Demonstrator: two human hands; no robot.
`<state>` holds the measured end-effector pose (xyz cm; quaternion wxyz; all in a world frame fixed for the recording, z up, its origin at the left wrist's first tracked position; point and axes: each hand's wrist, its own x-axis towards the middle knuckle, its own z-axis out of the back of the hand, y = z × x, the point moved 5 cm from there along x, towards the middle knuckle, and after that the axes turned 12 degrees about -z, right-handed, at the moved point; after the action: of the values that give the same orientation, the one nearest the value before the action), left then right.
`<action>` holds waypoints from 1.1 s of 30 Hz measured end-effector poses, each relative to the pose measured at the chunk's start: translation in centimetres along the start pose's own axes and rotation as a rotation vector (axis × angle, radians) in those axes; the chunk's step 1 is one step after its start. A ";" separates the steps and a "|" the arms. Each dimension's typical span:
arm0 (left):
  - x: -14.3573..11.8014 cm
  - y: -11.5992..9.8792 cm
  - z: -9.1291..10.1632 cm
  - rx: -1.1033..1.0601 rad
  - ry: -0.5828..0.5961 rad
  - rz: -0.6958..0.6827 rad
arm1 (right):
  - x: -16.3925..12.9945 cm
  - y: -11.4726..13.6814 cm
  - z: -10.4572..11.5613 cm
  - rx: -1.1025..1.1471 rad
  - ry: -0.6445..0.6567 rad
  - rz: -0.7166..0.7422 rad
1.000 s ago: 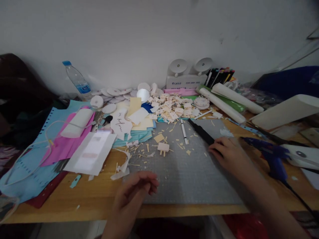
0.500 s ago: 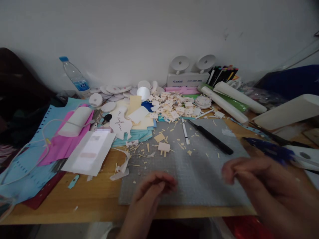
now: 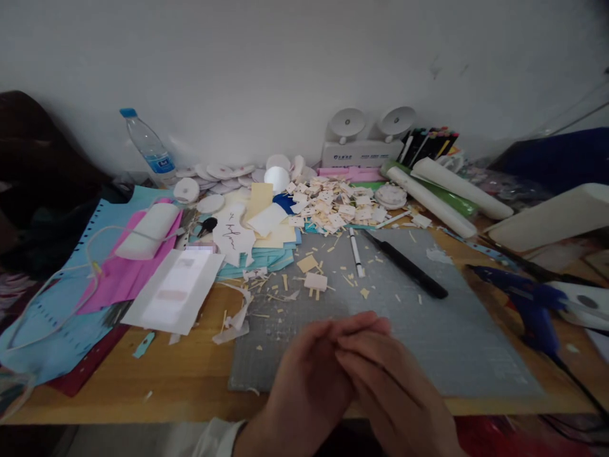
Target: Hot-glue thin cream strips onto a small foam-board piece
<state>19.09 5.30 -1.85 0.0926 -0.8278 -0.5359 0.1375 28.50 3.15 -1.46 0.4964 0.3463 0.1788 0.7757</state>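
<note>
Left hand [image 3: 309, 374] and right hand [image 3: 385, 387]: pressed together over the near edge of the grey cutting mat [image 3: 451, 336], fingers loosely curled against each other; nothing visibly grasped between them. Black knife [image 3: 406, 271]: lying free on the mat's far half, well apart from both hands. White pen [image 3: 355, 251]: just beside the knife. Cut card scraps [image 3: 333, 206]: heaped beyond the mat's far edge. Blue glue gun [image 3: 528, 304]: off the mat's right edge on the table [image 3: 181, 374].
</note>
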 end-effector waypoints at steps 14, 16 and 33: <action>-0.7 -2.6 -0.2 -0.066 -0.001 -0.066 | 2.3 1.1 -1.6 -0.448 0.159 0.139; -0.9 -3.3 -0.2 -0.050 -0.011 -0.063 | 2.1 0.7 -1.2 -0.443 0.150 0.132; -3.2 -8.4 2.7 1.002 -0.399 -0.396 | 2.4 -4.3 4.0 -0.269 -0.136 -0.069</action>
<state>9.74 5.85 -1.52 0.3949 -0.5246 -0.5573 0.5082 33.48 6.96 -0.49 0.5754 0.3224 0.0510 0.7499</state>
